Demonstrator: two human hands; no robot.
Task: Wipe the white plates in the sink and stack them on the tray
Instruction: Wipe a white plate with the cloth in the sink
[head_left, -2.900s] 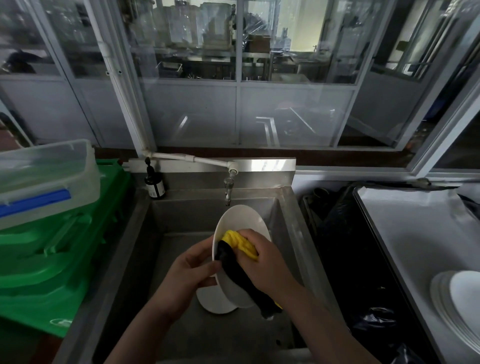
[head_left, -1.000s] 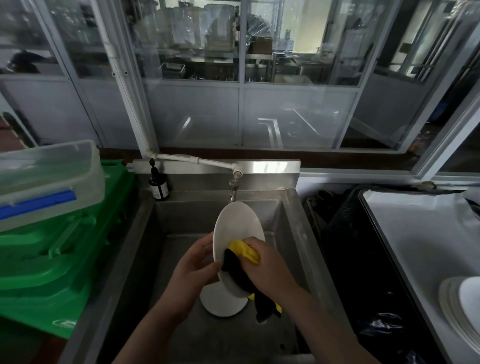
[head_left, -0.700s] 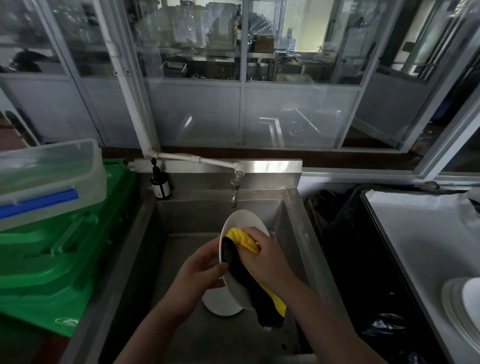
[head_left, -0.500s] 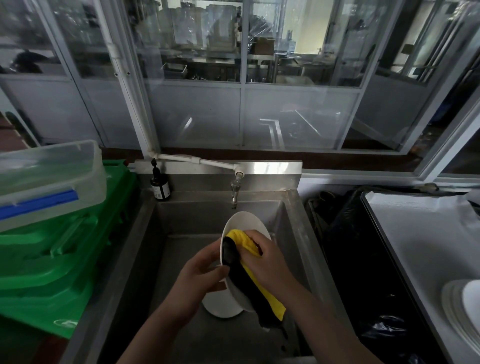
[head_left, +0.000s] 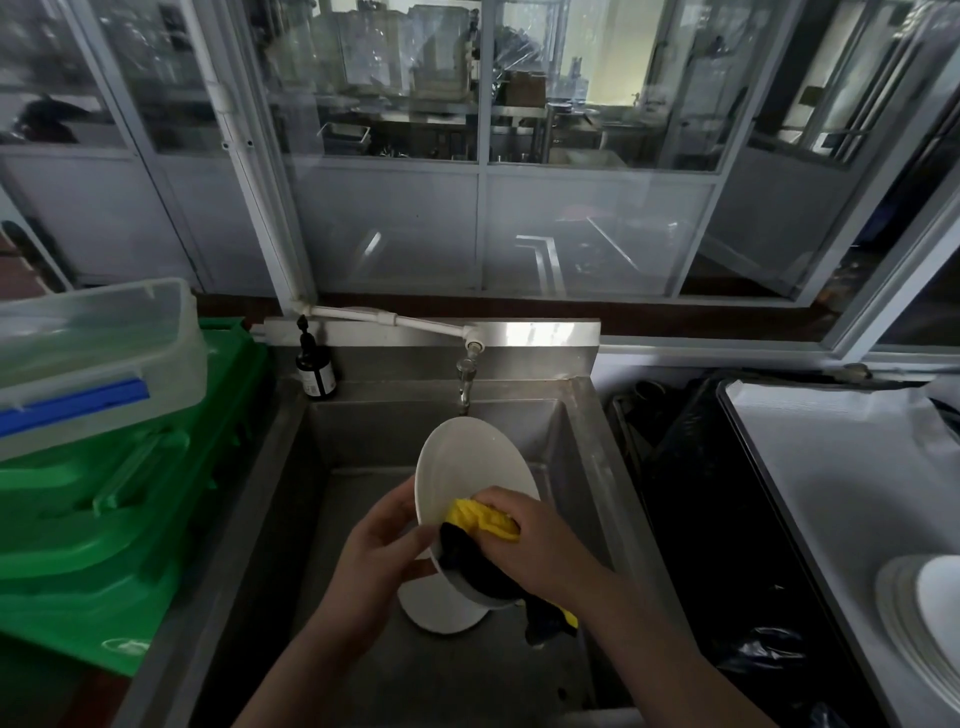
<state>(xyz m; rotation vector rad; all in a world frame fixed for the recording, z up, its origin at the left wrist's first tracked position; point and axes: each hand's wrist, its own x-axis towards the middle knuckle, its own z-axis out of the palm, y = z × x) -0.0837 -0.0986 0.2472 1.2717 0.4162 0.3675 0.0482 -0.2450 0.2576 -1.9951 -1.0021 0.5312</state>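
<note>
At frame centre, the left hand (head_left: 382, 561) grips a tilted round white ceramic plate (head_left: 467, 478); the right hand (head_left: 535, 545) presses a yellow-and-black cloth (head_left: 480, 525) on it. Another white plate (head_left: 441, 608) waits below in the steel sink (head_left: 582, 467). A stack of white plates (head_left: 919, 618) already sits at lower right.

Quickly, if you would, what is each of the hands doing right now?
Left hand: grips the rim of the white plate.
Right hand: holds the yellow and black cloth against it.

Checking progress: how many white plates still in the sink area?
2. One plate is held tilted by the left hand while the right hand wipes it with a cloth; another plate lies on the sink floor beneath. More may be hidden.
</note>
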